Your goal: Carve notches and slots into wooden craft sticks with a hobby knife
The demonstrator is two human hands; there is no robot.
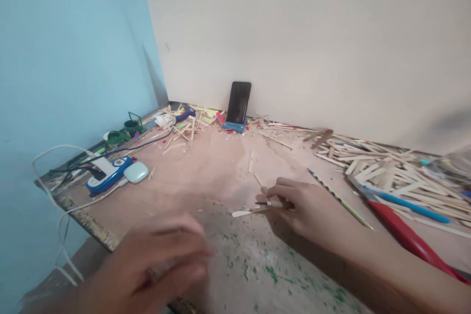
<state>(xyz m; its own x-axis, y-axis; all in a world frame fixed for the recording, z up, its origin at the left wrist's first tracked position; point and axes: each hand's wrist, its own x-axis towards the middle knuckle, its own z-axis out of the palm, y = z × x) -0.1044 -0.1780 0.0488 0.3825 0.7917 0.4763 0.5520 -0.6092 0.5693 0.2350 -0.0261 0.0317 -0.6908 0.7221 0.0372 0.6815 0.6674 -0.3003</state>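
Right hand (302, 202) low over the tabletop (209, 171), forearm slanting from near right, fingers pinching a slim dark-tipped tool (269, 203) beside a pale craft stick (241, 214) at centre, blurred left hand (162, 252) near left, fingers curled, whether holding anything unclear

the tabletop (198, 162) looked like smooth wood, its left edge rough. the heaped sticks (393, 176) were bare, matt wood. the brush (271, 203) had a shiny metal-looking collar. the phone's (239, 103) screen was glossy; the red handle (408, 235) and power strip (110, 176) seemed smooth plastic.
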